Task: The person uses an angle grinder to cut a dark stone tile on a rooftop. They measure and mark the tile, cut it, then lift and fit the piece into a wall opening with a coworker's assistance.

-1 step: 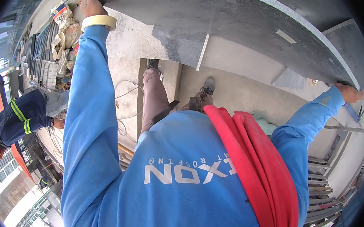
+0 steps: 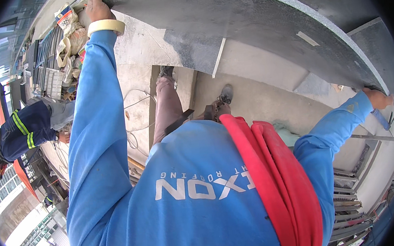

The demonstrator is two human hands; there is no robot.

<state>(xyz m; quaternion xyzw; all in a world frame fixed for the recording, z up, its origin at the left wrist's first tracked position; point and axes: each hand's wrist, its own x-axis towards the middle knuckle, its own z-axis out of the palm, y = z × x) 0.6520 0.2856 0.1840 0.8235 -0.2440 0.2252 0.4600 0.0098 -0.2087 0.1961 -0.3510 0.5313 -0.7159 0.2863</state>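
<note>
My left hand [image 2: 96, 9], with a cream tape roll [image 2: 105, 26] round its wrist, grips the upper-left end of a large dark grey panel [image 2: 254, 29]. My right hand [image 2: 378, 98] has its fingers wrapped on the same panel's right end. The panel's pale speckled edge arcs across the top of the view, and a short light strip [image 2: 308, 38] sits on its face. A red cloth [image 2: 282, 181] hangs over my blue shirt. My legs and shoes [image 2: 226, 94] show below the panel.
At left, a co-worker [image 2: 29, 128] in dark blue with reflective bands bends down, one hand [image 2: 63, 137] low beside loose cables [image 2: 135, 138]. Sacks and bags [image 2: 73, 45], stacked metal pieces [image 2: 53, 84] lie behind. Several metal lengths [image 2: 348, 222] lie at lower right on concrete [image 2: 246, 100].
The co-worker at left has shifted very slightly downward in the view. My hands and the panel are almost unchanged, with both hands still on it.
</note>
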